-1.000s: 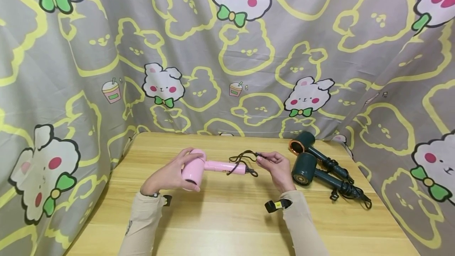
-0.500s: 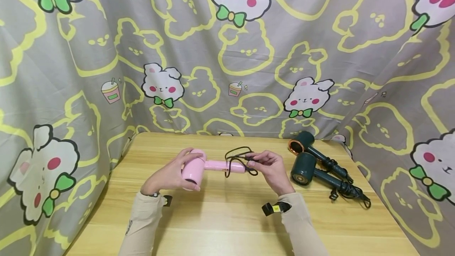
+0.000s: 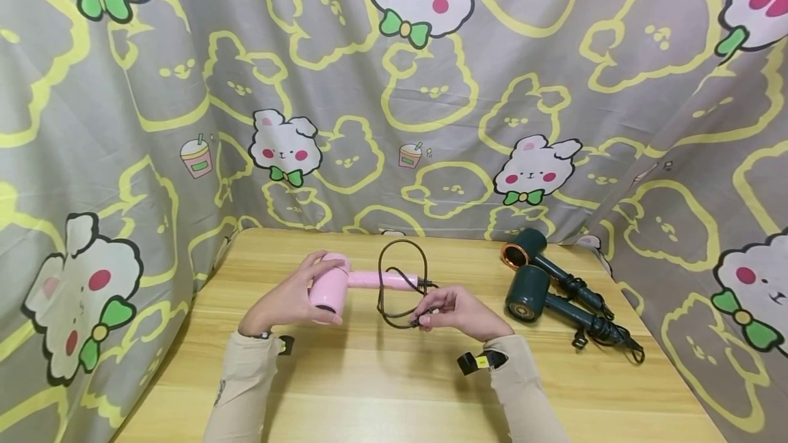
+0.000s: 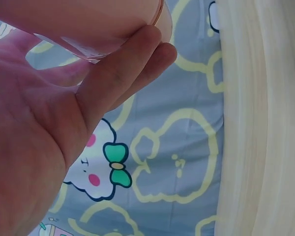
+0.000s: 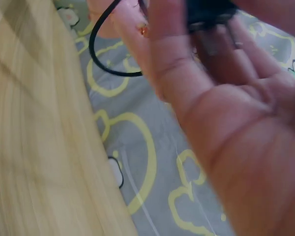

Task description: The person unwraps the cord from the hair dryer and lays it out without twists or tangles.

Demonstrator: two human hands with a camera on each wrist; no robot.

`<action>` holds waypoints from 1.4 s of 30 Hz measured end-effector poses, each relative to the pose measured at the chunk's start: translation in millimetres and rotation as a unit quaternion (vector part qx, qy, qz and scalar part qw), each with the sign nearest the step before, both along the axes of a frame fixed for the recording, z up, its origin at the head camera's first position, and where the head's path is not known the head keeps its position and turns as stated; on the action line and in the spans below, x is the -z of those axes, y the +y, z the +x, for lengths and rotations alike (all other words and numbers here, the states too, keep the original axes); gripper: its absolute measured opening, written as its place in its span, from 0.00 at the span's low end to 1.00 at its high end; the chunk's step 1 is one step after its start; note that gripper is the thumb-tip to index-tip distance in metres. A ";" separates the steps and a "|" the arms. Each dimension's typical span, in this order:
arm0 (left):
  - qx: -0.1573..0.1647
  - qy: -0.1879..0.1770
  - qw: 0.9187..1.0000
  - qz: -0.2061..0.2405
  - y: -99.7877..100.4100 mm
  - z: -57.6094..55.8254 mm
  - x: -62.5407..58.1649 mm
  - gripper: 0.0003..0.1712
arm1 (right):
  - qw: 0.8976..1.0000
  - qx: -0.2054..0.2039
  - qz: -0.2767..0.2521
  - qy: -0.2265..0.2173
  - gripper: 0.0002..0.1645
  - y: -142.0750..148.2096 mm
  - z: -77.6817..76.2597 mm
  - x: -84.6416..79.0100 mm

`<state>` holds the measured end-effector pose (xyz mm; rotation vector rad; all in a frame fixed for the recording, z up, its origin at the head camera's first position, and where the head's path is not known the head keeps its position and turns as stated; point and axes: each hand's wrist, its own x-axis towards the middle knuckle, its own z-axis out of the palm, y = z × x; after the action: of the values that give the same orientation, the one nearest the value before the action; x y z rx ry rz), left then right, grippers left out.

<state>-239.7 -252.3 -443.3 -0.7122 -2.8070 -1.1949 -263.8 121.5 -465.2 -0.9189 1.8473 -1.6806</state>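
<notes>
Left hand (image 3: 286, 299) grips the barrel of a pink hair dryer (image 3: 329, 290), thumb at the near end, fingers over the far end; right hand (image 3: 464, 313) pinches the dryer's plug (image 5: 210, 12) between thumb and fingers, metal prongs visible in the right wrist view, partly blurred. Dryer is held up off the bench (image 3: 382, 388), left of centre, barrel in the left palm, handle (image 3: 375, 279) pointing right, roughly level. Black cord (image 3: 401, 241) leaves the handle end, makes one large loose loop that rises above the handle and crosses it in the head view, then runs down to the right hand. Right of that hand, well apart from the pink unit, two dark green hair dryers lie on the bench: far one (image 3: 534, 243) has its copper-rimmed mouth toward the left, near one (image 3: 528, 291) shows a round grille facing the person. Both have handles angled toward the right and near side, cords wound around them; near one's plug (image 3: 579, 340) sits just beside its handle. Beige sleeves (image 3: 243, 388), black wrist cameras (image 3: 473, 364) at both wrists. Bench is light wood grain. Grey curtain (image 3: 345, 91) with yellow outlines and white rabbits surrounds the back and sides.
</notes>
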 end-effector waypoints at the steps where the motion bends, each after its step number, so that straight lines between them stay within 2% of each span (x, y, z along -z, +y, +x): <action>1: -0.001 0.000 1.000 -0.001 0.2 -0.1 -0.3 0.60 | 1.000 -0.009 0.016 -0.003 0.19 0.4 -0.8 1.8; 3: -0.004 0.002 1.000 -0.001 0.7 -0.1 -1.0 0.60 | 0.999 -0.015 0.050 0.005 0.18 0.4 -2.4 5.4; 5: -0.006 0.005 1.000 0.000 0.9 -0.3 -1.4 0.60 | 0.997 -0.002 0.081 0.017 0.16 -0.4 -3.8 8.7; 9: -0.006 0.012 1.000 0.007 0.6 -0.7 -2.1 0.60 | 0.990 0.053 0.127 0.038 0.11 -1.6 -5.7 14.1; 13: -0.006 0.016 1.000 0.007 -0.4 -1.0 -1.8 0.60 | 0.984 0.106 0.142 0.037 0.10 -0.2 -7.2 17.1; 27: -0.010 0.014 1.000 0.008 -0.9 0.9 -5.1 0.60 | 0.976 0.175 0.125 -0.011 0.12 8.8 -10.5 17.3; 34: -0.004 0.008 1.000 0.015 -0.4 3.5 -7.5 0.61 | 0.973 0.200 0.113 -0.020 0.13 9.1 -13.8 18.4; 42: 0.000 0.010 1.000 0.019 -1.4 2.6 -7.6 0.61 | 0.954 0.291 0.069 -0.039 0.14 11.6 -17.1 16.1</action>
<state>-237.1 -253.7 -435.7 -0.7187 -2.7604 -1.2314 -280.9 133.1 -481.2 -0.2466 2.2883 -1.8378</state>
